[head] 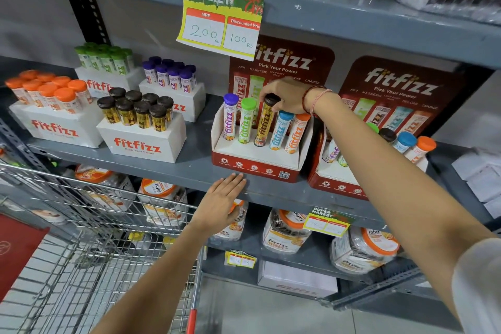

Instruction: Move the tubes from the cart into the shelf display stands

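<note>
Right hand [287, 96]: fingertips [267, 95] clamped on the dark cap of the brown-capped tube [265, 123], which stands slightly tilted in the middle slot of the near display stand [257, 164]. Purple-capped tube [230, 116] and green-capped tube [246, 122] sit at its 9 o'clock; blue-capped tube [280, 130] and orange-capped tube [295, 134] at its 3 o'clock. All five slots look filled.

Left hand [222, 202]: fingers together, flat, tips resting on the front lip of the shelf [168, 168] at 6 o'clock from the stand. Holds nothing.

Second stand [333, 184] at 3 o'clock, partly hidden by the right forearm; holds several tubes, slot count unclear.

Cart [81, 238] at 7 o'clock, wire basket; any remaining tubes inside cannot be made out.

Step judged: seating the brown tube in its slot. Next move calls for pressing it down until upright, releasing the cap, then reaching to the cart.
</note>
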`<action>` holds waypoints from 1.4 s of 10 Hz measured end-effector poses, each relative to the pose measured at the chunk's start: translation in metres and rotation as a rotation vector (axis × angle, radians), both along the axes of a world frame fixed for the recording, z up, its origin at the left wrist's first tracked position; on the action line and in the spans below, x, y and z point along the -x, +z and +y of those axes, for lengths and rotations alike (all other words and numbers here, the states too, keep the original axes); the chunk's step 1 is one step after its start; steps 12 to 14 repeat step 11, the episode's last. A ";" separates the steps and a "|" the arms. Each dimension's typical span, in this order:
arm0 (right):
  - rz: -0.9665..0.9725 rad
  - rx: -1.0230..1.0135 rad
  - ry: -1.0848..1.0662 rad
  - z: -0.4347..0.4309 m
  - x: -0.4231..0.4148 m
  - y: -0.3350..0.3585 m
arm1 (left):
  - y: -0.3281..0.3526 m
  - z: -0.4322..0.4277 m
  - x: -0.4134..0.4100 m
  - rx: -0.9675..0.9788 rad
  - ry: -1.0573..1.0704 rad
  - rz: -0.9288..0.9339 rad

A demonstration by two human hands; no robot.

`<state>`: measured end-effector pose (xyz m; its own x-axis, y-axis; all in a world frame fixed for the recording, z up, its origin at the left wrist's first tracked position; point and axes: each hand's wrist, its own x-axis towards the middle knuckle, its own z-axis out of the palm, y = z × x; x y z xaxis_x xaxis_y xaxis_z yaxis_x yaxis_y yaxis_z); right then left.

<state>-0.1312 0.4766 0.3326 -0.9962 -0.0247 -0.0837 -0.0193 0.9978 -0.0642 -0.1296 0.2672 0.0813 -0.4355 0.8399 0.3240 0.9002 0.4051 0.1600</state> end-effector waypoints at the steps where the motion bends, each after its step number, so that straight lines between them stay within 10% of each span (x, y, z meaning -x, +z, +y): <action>1: -0.020 -0.015 0.025 -0.003 0.001 -0.002 | 0.000 0.000 0.000 0.002 0.004 0.001; 14: 0.352 0.127 -0.140 0.000 -0.057 -0.022 | 0.059 0.007 -0.007 -0.027 0.065 -0.221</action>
